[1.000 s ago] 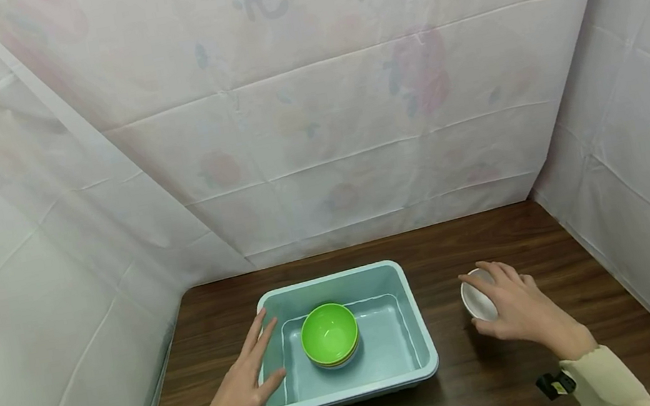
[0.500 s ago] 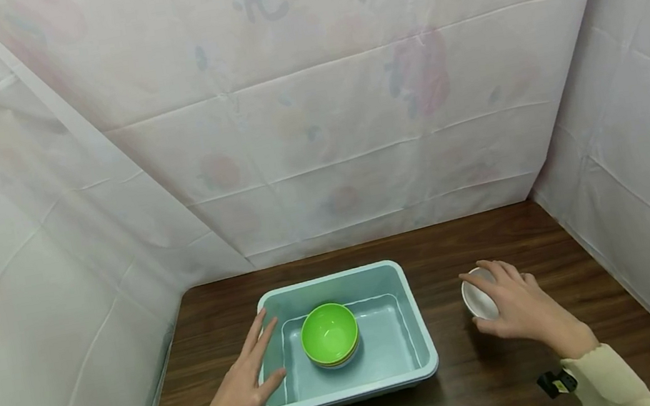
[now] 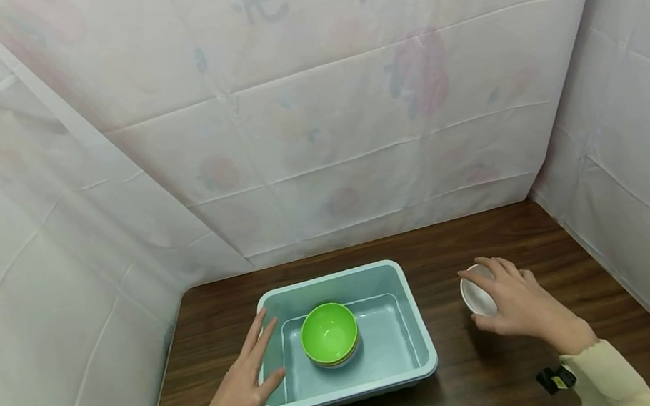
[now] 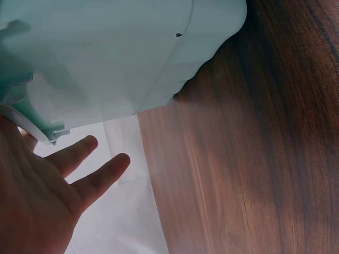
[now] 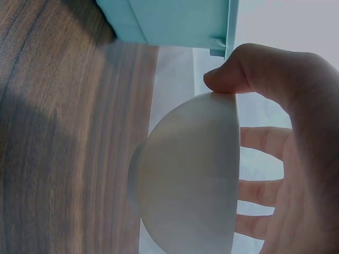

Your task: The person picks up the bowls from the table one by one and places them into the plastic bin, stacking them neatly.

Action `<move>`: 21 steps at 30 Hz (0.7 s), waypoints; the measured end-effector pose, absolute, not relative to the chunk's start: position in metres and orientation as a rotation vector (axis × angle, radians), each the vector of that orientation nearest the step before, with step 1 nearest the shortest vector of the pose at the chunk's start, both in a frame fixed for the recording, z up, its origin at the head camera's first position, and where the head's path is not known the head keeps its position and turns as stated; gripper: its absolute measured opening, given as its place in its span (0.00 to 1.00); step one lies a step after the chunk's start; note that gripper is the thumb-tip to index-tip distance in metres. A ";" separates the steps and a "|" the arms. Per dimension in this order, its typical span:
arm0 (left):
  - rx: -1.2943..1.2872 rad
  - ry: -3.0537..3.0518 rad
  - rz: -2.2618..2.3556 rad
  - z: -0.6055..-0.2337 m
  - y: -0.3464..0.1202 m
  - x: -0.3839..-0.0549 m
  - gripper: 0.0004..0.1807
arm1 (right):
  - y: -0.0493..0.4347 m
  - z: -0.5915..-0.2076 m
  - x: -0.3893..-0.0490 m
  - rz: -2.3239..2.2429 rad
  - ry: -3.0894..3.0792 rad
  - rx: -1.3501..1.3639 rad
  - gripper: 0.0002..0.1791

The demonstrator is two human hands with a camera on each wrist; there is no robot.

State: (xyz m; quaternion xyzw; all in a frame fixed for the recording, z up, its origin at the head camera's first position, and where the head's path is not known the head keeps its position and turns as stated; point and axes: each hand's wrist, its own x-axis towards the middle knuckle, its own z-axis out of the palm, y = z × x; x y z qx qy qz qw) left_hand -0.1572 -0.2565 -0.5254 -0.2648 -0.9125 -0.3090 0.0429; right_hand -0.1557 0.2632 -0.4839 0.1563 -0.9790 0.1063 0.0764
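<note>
A white bowl (image 3: 478,293) hangs from my right hand (image 3: 515,303), right of the basin and over the table. In the right wrist view the thumb lies on the near rim of the bowl (image 5: 190,174), while the fingers reach across to its other side. My left hand (image 3: 237,392) rests at the left rim of a light blue plastic basin (image 3: 424,331), fingers spread and fairly straight. The left wrist view shows two fingers (image 4: 100,180) extended below the basin's rim. Inside the basin sits a green bowl (image 3: 330,333), stacked on other bowls whose edges peek out below.
The dark wooden table (image 3: 482,393) carries the basin near its middle. White printed sheeting (image 3: 350,126) hangs behind the table and along both sides. A small black device (image 3: 555,381) is strapped at the right wrist.
My right hand and the white bowl have barely shifted. The left hand, the basin and the stacked bowls look the same.
</note>
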 end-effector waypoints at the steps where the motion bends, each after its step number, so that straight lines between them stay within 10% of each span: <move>1: -0.812 -2.791 -0.947 -0.525 -0.256 -0.157 0.44 | 0.263 -0.483 -0.156 0.320 -2.935 0.469 0.40; 21: -0.796 -2.793 -0.950 -0.525 -0.255 -0.157 0.44 | 0.261 -0.481 -0.158 0.313 -2.915 0.498 0.40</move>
